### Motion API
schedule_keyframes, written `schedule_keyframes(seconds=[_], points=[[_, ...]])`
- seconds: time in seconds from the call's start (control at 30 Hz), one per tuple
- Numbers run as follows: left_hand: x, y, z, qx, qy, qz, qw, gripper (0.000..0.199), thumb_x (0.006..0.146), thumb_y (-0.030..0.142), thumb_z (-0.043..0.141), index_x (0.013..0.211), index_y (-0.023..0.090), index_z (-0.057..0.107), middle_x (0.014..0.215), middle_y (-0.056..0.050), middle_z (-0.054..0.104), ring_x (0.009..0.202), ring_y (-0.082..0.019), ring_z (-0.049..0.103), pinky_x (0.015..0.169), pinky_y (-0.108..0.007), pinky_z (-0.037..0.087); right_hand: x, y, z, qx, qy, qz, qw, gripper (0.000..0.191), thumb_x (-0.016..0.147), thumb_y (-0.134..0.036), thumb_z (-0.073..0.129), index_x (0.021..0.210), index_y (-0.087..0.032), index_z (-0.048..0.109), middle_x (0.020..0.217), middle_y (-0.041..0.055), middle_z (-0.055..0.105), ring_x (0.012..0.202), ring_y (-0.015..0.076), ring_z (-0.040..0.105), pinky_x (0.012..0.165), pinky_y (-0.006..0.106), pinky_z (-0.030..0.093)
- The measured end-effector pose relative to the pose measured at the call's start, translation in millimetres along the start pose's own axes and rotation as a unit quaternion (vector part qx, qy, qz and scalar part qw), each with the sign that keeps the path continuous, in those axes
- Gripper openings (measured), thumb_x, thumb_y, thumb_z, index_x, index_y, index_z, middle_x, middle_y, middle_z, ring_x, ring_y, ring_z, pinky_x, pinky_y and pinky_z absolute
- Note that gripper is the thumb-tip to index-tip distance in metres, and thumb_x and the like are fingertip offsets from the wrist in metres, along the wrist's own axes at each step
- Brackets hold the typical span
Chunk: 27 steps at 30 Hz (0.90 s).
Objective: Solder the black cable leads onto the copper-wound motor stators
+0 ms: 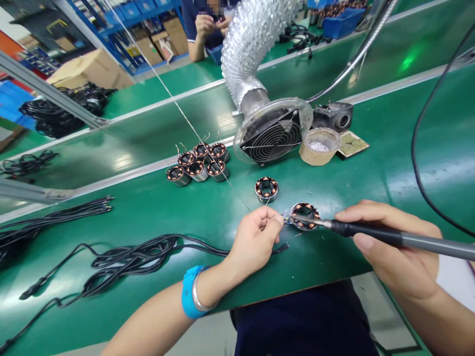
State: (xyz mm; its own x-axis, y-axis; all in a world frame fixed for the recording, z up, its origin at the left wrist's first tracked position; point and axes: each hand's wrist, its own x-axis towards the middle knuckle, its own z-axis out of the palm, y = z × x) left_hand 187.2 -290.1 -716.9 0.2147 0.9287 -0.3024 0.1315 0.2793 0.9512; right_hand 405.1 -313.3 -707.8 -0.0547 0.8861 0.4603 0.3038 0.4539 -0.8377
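My right hand (393,242) holds a soldering iron (371,235) between thumb and fingers, its metal tip over the left side of a copper-wound stator (305,216). My left hand (258,235) is pinched beside that stator's left edge, where thin coloured wires meet the fingertips; a thin strand also rises from near the fingers. A second stator (266,189) stands just behind, touched by neither hand. Below my left hand lie the stripped ends of a black cable (280,248).
Several stators (196,170) stand grouped at the back. A fume extractor fan (274,136) with a foil duct hangs behind the work, near a round tub (319,147). Coiled black cables (129,262) lie left. Another person's hands (208,24) are across the bench.
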Motion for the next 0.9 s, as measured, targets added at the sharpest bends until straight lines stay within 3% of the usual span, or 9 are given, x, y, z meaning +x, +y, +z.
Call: schedule_keyframes(seconds=[0.23,0.63,0.77,0.9], points=[[0,3,0.8,-0.008,0.000,-0.003,1.000,0.020,0.084,0.032,0.056,0.070,0.018,0.055,0.053,0.005,0.050,0.051,-0.009,0.043,0.053,-0.021,0.034,0,-2,1,-0.022,-0.009,-0.031,0.999,0.016,0.085,-0.020,0.061,0.099,-0.023,0.070,0.078,0.0016,0.066,0.061,0.0152,0.057,0.053,0.029,0.046],[-1,3,0.5,-0.008,0.003,-0.011,1.000,0.020,0.084,0.031,0.056,0.069,0.018,0.054,0.054,0.005,0.050,0.052,-0.009,0.043,0.053,-0.021,0.035,-3,-7,4,-0.023,-0.032,-0.114,0.993,0.030,0.078,-0.009,0.059,0.106,-0.018,0.068,0.073,0.0039,0.064,0.057,0.0167,0.059,0.047,0.031,0.046],[-2,4,0.9,-0.005,0.005,-0.008,1.000,0.021,0.084,0.031,0.056,0.068,0.018,0.054,0.053,0.005,0.049,0.051,-0.008,0.042,0.053,-0.021,0.035,-8,-6,-3,-0.020,-0.022,-0.115,0.993,0.037,0.077,-0.008,0.060,0.112,-0.018,0.067,0.081,0.0065,0.067,0.068,0.0216,0.063,0.053,0.035,0.048],[-2,5,1.3,-0.002,0.012,-0.018,1.000,0.021,0.083,0.033,0.057,0.069,0.018,0.055,0.052,0.005,0.049,0.050,-0.009,0.043,0.052,-0.021,0.035,-11,-11,-5,-0.071,-0.004,-0.049,0.996,0.029,0.081,-0.010,0.060,0.105,-0.024,0.069,0.082,0.0035,0.068,0.071,0.0198,0.064,0.057,0.033,0.049]])
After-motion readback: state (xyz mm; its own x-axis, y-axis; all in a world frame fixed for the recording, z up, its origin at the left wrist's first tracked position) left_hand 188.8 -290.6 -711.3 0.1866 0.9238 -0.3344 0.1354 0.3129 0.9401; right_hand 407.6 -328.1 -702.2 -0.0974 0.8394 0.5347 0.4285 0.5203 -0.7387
